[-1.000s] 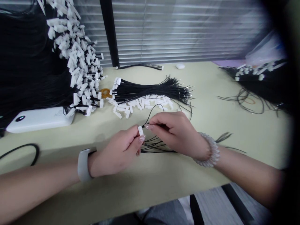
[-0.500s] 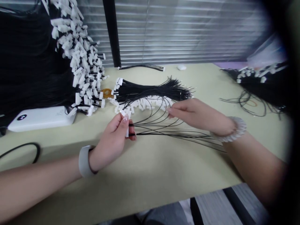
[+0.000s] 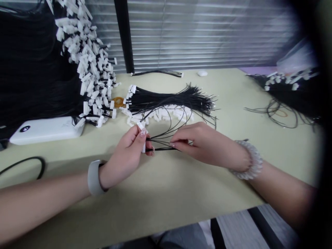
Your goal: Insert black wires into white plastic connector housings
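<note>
My left hand (image 3: pixel 131 147) is closed on a white connector (image 3: pixel 143 147), its thumb pressed on top. Thin black wires (image 3: pixel 162 149) run from that connector to the right, several of them curving up in loops. To the right, my right hand (image 3: pixel 199 145) has thumb and forefinger pinched together on some of these wires; its other fingers are curled, and the wires' far ends are mostly hidden behind it. Just beyond both hands lies a bundle of black wires (image 3: pixel 166 98) with white connectors at its left end. Loose white connectors (image 3: pixel 162 113) lie in front of that bundle.
A big heap of black cables (image 3: pixel 38 69) with white connectors fills the left. In front of it lies a white power bank (image 3: pixel 49 129). An amber ring (image 3: pixel 118 102) sits beside the bundle. More black wires (image 3: pixel 287 93) lie at the right. Blinds (image 3: pixel 207 34) stand behind the table.
My right hand has moved left and towards me, from the upper looped wires to wires closer to the connector. My left hand keeps its hold, nearly still.
</note>
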